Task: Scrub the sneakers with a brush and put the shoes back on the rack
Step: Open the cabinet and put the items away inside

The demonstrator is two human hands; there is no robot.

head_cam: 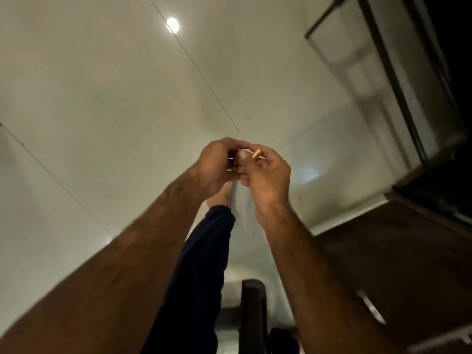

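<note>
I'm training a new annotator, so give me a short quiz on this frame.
1. True or false: the left hand lies flat and empty.
2. Which hand pinches the small golden cylinder?
3. What lies below the hands? A) a sink B) a pale tiled floor C) a lawn

Key:
1. False. It curls round a small half-hidden thing.
2. The right hand.
3. B.

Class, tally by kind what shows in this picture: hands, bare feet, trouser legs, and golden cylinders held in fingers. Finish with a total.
Hands: 2, the left hand and the right hand
Bare foot: 1
Navy trouser leg: 1
Golden cylinder: 1, pinched by the right hand
Total: 5
</note>
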